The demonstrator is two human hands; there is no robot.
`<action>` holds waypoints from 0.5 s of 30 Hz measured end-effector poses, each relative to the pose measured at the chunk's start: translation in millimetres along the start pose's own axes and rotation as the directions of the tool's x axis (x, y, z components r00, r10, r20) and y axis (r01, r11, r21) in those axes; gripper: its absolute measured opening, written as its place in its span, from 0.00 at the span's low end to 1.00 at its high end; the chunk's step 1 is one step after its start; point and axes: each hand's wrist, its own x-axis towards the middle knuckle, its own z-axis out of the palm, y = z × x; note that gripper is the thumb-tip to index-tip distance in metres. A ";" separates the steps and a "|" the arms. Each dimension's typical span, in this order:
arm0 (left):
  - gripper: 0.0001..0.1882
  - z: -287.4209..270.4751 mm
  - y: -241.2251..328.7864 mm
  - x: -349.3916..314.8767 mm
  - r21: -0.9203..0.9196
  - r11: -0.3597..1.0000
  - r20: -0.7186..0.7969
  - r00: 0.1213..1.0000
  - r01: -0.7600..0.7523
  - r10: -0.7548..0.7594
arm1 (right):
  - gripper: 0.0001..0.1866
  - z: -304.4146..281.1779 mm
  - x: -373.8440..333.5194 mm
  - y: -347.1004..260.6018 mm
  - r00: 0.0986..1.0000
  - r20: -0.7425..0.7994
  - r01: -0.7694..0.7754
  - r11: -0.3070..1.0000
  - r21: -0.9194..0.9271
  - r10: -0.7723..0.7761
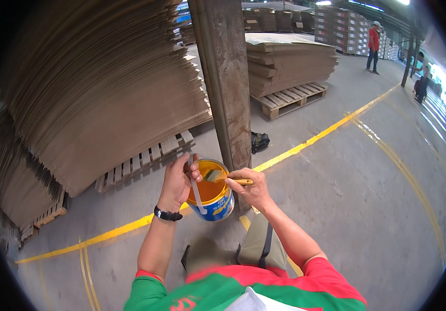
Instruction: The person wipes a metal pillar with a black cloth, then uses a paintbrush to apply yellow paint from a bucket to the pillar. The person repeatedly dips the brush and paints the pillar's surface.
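My left hand (182, 176) is closed around the pale strap handle (196, 192) of a blue paint bucket (217, 210), at its left rim. Yellow-orange paint (210, 191) coats the bucket's inside wall and lies in it. In my right hand (252, 188) is a paintbrush (241, 181) with a yellow wooden handle, gripped between thumb and fingers. Its bristle end points left, over the bucket's opening and above the paint. Whether the bristles touch the rim I cannot tell.
Just beyond the bucket rises a rusty steel column (228, 83), a dark bag (259, 142) at its foot. Tall cardboard stacks (108, 98) on pallets (145, 158) stand left and behind. A yellow floor line (306, 145) crosses the concrete. A person in red (373, 44) stands far right.
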 end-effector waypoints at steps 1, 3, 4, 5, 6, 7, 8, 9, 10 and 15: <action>0.15 0.6 0.0 -1.3 -0.007 1.000 0.014 1.000 -0.007 0.007 | 0.09 0.1 -0.3 0.5 0.999 -0.022 -0.031 0.998 0.059 0.033; 0.16 2.1 1.1 -2.8 -0.014 1.000 0.032 0.999 -0.012 0.013 | 0.09 0.2 -0.3 1.5 0.999 -0.039 0.006 0.997 0.081 -0.002; 0.16 3.1 1.5 -3.7 -0.017 1.000 0.038 0.999 -0.013 0.014 | 0.09 0.3 -0.3 1.6 0.998 -0.054 0.032 0.997 0.070 -0.028; 0.16 4.1 2.1 -3.6 -0.014 1.000 0.025 1.000 -0.015 0.015 | 0.09 0.6 -0.4 2.1 0.998 -0.058 0.045 0.996 0.079 -0.041; 0.16 5.2 2.3 -4.0 -0.017 0.999 0.064 0.998 -0.029 0.030 | 0.08 0.5 -0.8 2.0 0.996 -0.066 0.065 0.995 0.073 -0.060; 0.17 5.6 3.0 -2.8 -0.013 0.999 0.077 0.996 -0.036 0.037 | 0.08 1.1 -0.8 2.5 0.986 -0.087 0.146 0.986 0.075 -0.139; 0.17 6.5 3.1 -2.7 0.001 1.000 0.032 0.999 -0.021 0.021 | 0.08 0.6 -1.6 2.4 0.987 -0.087 0.136 0.990 0.047 -0.132; 0.19 5.2 3.6 -1.4 0.011 1.000 0.022 1.000 -0.022 0.022 | 0.08 1.7 -2.0 2.9 0.979 -0.097 0.181 0.983 0.028 -0.178; 0.19 5.3 3.2 -1.7 0.005 0.998 0.085 0.994 -0.069 0.068 | 0.08 1.0 -3.0 3.0 0.972 -0.104 0.215 0.977 0.012 -0.212; 0.21 -4.0 6.0 -5.6 -0.033 0.997 0.202 0.976 -0.071 0.076 | 0.08 5.5 -9.0 1.5 0.967 -0.082 0.240 0.971 -0.017 -0.240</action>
